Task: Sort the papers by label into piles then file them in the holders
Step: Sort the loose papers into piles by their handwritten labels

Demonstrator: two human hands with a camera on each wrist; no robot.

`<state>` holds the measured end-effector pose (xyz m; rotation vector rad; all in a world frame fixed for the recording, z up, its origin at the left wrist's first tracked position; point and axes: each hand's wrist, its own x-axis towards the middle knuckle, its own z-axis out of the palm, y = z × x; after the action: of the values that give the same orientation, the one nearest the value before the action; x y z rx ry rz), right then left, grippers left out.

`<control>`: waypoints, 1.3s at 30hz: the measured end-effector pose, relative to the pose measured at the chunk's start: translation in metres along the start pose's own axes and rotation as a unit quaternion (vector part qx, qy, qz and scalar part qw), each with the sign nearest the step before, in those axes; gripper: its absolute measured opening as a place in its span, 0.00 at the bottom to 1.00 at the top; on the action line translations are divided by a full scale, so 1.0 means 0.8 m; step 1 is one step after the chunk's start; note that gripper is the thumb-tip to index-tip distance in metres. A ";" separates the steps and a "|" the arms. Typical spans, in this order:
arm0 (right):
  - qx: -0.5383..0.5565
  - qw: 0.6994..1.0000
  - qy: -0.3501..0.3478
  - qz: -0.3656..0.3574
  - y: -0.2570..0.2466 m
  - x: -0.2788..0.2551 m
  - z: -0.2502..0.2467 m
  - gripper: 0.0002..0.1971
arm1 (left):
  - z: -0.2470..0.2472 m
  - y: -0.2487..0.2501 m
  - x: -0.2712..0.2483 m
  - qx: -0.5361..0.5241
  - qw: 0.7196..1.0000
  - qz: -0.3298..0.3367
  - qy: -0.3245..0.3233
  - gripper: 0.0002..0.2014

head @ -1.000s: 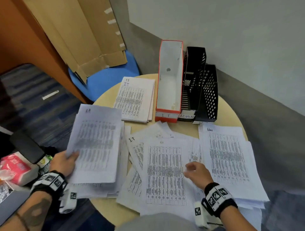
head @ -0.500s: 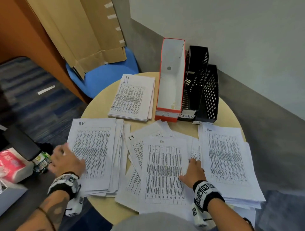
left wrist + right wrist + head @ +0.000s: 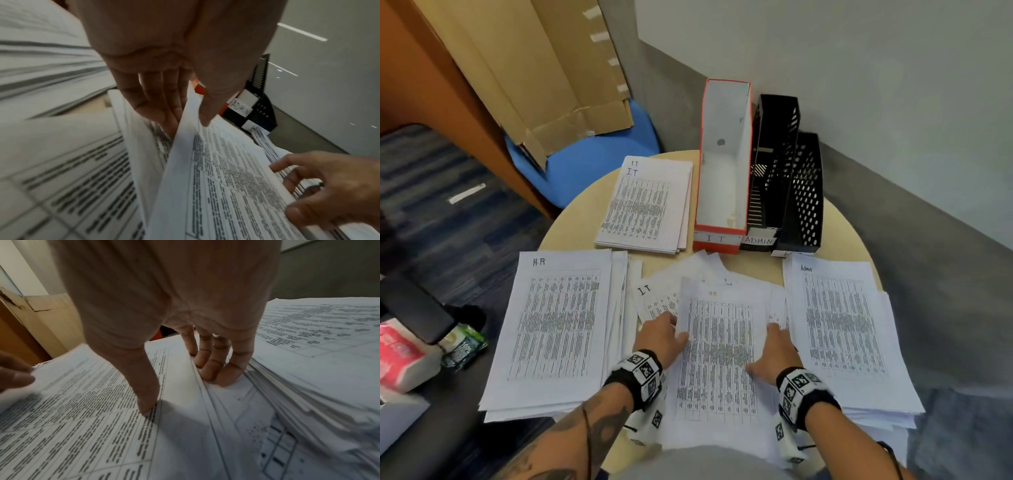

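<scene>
Left hand (image 3: 661, 337) pinches the left edge of the top white printed sheet marked HR (image 3: 717, 356), thumb over, fingers beneath. Right hand (image 3: 777, 353) lies flat-fingered on its right edge, atop the loose unsorted central heap. HR pile (image 3: 558, 325) left, Admin pile (image 3: 842, 329) right. Beyond, IT pile (image 3: 647, 205) beside orange-edged white cardboard holder (image 3: 722, 164) and two black perforated plastic holders (image 3: 787, 178).

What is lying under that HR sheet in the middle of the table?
Under the HR sheet, more loose sheets fan out, one marked IT. The labels of the others are covered, so they cannot be read.
</scene>
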<state>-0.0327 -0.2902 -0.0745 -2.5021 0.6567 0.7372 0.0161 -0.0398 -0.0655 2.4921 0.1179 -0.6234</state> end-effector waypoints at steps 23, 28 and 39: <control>0.449 0.890 0.073 -0.011 0.050 -0.006 -0.037 0.30 | -0.028 0.002 -0.028 -0.373 0.908 0.090 -0.165 0.11; 0.459 0.877 0.142 -0.009 0.054 -0.001 -0.044 0.06 | -0.031 -0.012 -0.017 -0.389 0.911 0.049 -0.128 0.09; 0.604 0.797 -0.004 0.024 0.105 -0.014 -0.064 0.11 | -0.045 -0.008 -0.015 -0.402 0.914 0.020 -0.049 0.11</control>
<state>-0.0679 -0.3800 -0.0522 -1.2832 0.8221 0.1727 0.0186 -0.0144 -0.0366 1.6593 0.2302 -0.5363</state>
